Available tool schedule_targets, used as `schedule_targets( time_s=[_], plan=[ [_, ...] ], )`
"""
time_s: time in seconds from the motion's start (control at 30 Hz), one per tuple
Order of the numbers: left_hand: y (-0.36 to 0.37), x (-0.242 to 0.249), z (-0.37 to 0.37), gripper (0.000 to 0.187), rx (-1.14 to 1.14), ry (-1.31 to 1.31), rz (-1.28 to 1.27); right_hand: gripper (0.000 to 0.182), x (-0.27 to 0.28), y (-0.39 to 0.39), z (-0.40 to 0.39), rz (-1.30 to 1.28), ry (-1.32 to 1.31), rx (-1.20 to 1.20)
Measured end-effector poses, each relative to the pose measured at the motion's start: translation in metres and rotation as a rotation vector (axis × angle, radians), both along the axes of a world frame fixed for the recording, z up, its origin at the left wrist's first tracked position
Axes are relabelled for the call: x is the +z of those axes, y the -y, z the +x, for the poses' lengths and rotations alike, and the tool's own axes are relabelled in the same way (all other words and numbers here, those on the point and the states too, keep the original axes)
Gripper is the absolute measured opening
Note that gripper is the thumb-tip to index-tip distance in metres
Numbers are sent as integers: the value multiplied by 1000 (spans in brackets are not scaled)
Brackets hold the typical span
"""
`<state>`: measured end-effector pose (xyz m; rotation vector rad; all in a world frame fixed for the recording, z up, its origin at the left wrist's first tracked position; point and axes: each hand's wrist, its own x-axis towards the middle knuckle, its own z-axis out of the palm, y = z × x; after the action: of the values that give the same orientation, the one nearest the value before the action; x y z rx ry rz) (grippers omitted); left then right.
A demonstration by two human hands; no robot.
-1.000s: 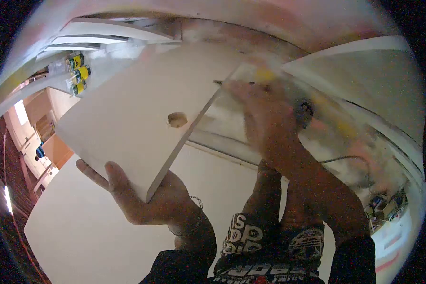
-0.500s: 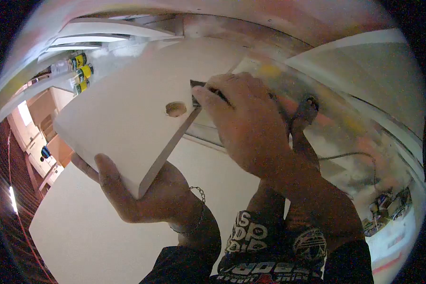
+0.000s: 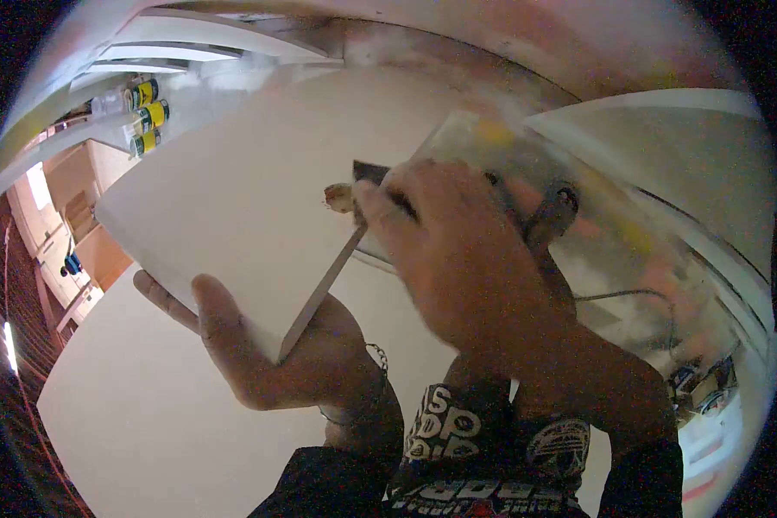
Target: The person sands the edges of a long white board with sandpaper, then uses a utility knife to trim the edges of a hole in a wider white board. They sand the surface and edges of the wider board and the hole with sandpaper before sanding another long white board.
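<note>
A pale, flat board (image 3: 224,198) lies tilted in front of me, with a rough round hole (image 3: 339,198) near its right edge. My left hand (image 3: 276,363) grips the board's near corner from below, thumb on the top face and fingers along the left edge. My right hand (image 3: 457,250) is closed around a dark piece of sandpaper (image 3: 369,172), pressed at the board's right edge beside the hole. Most of the sandpaper is hidden under the fingers.
Below the board spreads a larger white surface (image 3: 147,423). Jars with yellow labels (image 3: 153,115) stand at the upper left. A paint-stained surface (image 3: 613,233) with a cable (image 3: 639,293) lies to the right, and small clutter (image 3: 704,388) sits at the lower right.
The board's near corner and my left hand have shifted slightly right, and the board's tilt has changed. My right hand and the sandpaper have moved slightly downward along the edge.
</note>
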<state>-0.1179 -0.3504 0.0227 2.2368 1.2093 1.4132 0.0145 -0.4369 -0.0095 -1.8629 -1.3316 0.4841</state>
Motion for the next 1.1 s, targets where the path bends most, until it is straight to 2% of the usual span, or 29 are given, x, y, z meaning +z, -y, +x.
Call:
schedule_targets(
  time_s=[0.03,0.1,0.2,0.33,0.4,0.43,0.5,0.53,0.6,0.7,0.83,0.93,1.03,1.1],
  plan=[
    [0,3,-1,56,5,1,-2,21,-4,-1,-1,-2,1,5],
    [1,14,0,56,64,-619,298,22,-12,-9,1,-69,-3,-28],
    [1,13,-1,56,68,-636,299,23,12,-7,-6,19,-15,29],
    [3,6,8,53,80,-582,299,25,-13,-17,-4,-86,32,-18],
    [3,-1,12,41,11,-183,60,24,-1,-16,-2,-72,40,13],
    [0,1,9,41,16,-190,58,23,5,-15,-3,-67,32,43],
    [-6,8,6,29,-18,-579,228,24,-17,-22,0,-104,0,36],
    [-2,9,5,29,-17,-579,221,24,-23,-23,1,-137,-28,29],
    [-1,8,13,28,-36,-290,-17,25,-9,-19,1,-101,9,47],
    [0,6,24,27,-6,-172,-72,25,-15,-24,-3,-50,0,48],
    [-8,3,14,29,-57,-321,19,25,-10,-27,-3,-115,-143,-33],
    [-6,4,15,30,3,-339,-13,27,-5,-22,0,0,-61,52],
    [-8,6,22,31,-59,-295,-11,29,-27,-30,10,-117,-73,64],
    [-8,4,30,31,31,-182,-91,30,-5,-27,9,-21,-64,64]
  ],
)
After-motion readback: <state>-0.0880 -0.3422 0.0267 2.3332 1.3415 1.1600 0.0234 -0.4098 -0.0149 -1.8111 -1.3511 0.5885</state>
